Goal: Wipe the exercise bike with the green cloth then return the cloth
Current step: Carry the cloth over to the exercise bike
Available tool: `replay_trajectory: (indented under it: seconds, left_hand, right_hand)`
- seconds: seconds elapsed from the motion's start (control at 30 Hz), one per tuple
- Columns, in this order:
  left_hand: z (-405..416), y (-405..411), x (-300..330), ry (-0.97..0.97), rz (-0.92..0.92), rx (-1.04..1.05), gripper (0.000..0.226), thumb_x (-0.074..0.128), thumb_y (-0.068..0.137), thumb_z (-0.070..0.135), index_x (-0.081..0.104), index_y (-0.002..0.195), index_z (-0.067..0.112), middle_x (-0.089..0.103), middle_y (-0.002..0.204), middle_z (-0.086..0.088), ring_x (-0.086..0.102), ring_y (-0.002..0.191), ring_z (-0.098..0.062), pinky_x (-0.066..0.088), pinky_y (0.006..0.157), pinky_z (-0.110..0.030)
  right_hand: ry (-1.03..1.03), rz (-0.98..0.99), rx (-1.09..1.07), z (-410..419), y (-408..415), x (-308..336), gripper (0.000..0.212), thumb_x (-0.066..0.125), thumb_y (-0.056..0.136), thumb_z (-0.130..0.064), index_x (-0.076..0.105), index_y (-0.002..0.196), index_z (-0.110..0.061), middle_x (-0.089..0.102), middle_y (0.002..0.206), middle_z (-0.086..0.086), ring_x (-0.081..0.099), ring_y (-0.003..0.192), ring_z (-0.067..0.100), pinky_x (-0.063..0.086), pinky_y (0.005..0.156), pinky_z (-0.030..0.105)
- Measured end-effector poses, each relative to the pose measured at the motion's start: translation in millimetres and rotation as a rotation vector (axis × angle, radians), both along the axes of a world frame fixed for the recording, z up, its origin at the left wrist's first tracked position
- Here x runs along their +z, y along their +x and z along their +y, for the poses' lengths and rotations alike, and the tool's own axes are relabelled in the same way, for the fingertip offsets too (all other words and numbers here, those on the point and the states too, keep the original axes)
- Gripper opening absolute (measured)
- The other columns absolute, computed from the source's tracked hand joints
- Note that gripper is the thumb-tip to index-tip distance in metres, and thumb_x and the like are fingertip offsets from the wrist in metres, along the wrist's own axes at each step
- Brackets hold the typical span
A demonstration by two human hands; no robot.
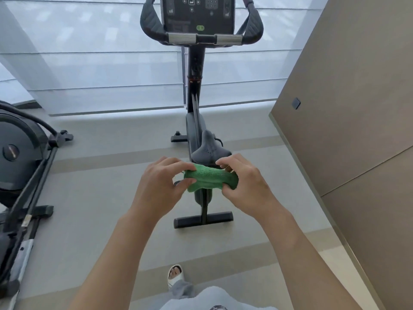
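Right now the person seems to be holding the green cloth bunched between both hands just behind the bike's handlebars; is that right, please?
Not quite: the head view shows the left hand and right hand holding the green cloth bunched just behind the saddle, not the handlebars, which are far ahead.

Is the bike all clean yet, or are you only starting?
Can't tell if any wiping is done; nothing on the exercise bike shows it. Right now the left hand and right hand hold the bunched green cloth just above the seat. Returning the cloth is left.
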State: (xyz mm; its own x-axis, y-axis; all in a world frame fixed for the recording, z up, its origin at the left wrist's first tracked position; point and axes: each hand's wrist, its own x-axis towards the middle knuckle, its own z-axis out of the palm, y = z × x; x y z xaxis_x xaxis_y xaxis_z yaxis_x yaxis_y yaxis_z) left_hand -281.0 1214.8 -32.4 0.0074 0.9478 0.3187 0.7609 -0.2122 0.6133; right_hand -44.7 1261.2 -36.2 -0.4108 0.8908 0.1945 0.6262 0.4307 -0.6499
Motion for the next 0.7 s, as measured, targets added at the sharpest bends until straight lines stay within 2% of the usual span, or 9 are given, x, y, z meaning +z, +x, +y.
replay_trajectory:
  seconds: [0.1,0.2,0.3,0.47,0.7]
  left_hand:
    - [25,-20,-7,0.008,-0.038,-0.033,0.027,0.088,0.081,0.016,0.080,0.106,0.025,0.074,0.102,0.012,0.064,0.095,-0.020,0.055,0.082,-0.047]
    - [45,-32,-17,0.020,-0.068,-0.055,0.027,0.089,0.081,0.014,0.081,0.104,0.024,0.074,0.102,0.012,0.064,0.094,-0.022,0.055,0.082,-0.049]
    - [65,-41,-25,0.012,-0.089,-0.070,0.027,0.089,0.080,0.014,0.081,0.103,0.024,0.074,0.100,0.013,0.064,0.093,-0.021,0.055,0.082,-0.048]
    - [100,-41,-34,-0.006,-0.085,-0.061,0.029,0.091,0.078,0.014,0.082,0.103,0.024,0.075,0.100,0.013,0.062,0.098,-0.017,0.056,0.083,-0.043]
    - [154,-29,-44,-0.044,-0.088,-0.018,0.029,0.091,0.077,0.012,0.083,0.102,0.024,0.075,0.100,0.014,0.063,0.103,-0.014,0.057,0.085,-0.040]
  right_hand:
    - [0.009,-0.014,-0.041,16,-15,1,0.050,0.075,0.075,0.002,0.064,0.117,-0.024,0.055,0.113,-0.014,0.060,0.102,0.003,0.045,0.084,0.008]
    - [0.034,-0.049,-0.062,29,-25,0,0.039,0.075,0.075,0.001,0.066,0.106,-0.021,0.056,0.109,-0.012,0.060,0.096,0.007,0.048,0.078,0.015]
    - [0.043,-0.059,-0.063,43,-29,-2,0.034,0.075,0.077,-0.001,0.072,0.106,-0.020,0.058,0.110,-0.015,0.062,0.095,0.008,0.051,0.079,0.018]
    - [0.049,-0.100,-0.079,79,-31,-9,0.029,0.076,0.079,-0.003,0.077,0.105,-0.018,0.064,0.106,-0.014,0.063,0.092,0.011,0.055,0.078,0.031]
    - [-0.027,-0.009,-0.003,143,-13,-29,0.024,0.080,0.088,-0.002,0.084,0.109,-0.014,0.071,0.103,-0.009,0.069,0.092,0.012,0.059,0.084,0.032]
